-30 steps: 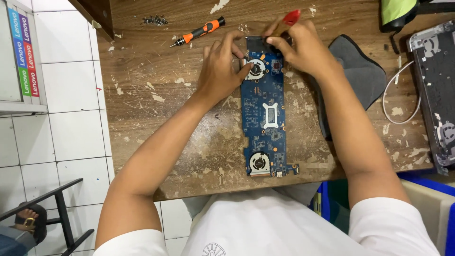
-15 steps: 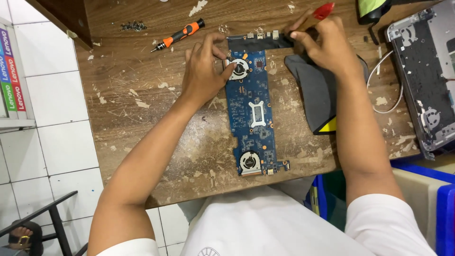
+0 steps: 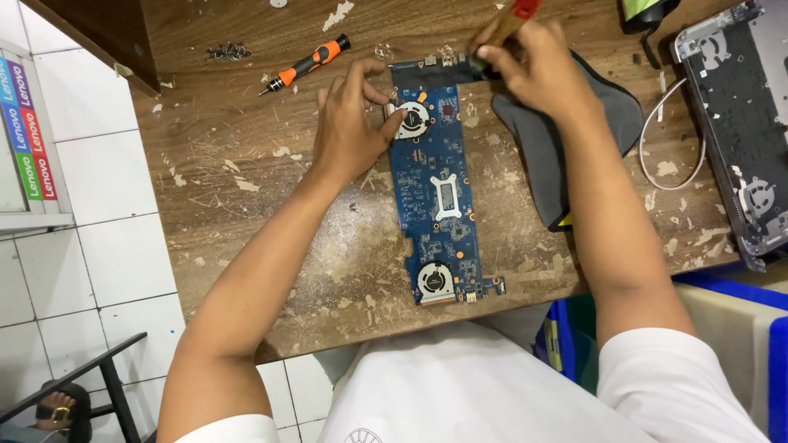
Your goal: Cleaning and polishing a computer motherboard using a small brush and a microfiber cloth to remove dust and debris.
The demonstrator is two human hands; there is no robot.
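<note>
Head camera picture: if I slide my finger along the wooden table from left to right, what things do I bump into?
Orange screwdriver → left hand → blue circuit board → grey cloth → white cable → open laptop shell.

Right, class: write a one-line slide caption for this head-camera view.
Left hand steadies a blue circuit board on a worn wooden bench while the right hand works a red-handled tool at its top edge.

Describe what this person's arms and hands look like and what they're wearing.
Both arms are bare from the sleeves down. The left hand and right hand wear no gloves, and no rings, watch or bracelet can be seen. Short white sleeves cover the upper arms, part of a white shirt.
</note>
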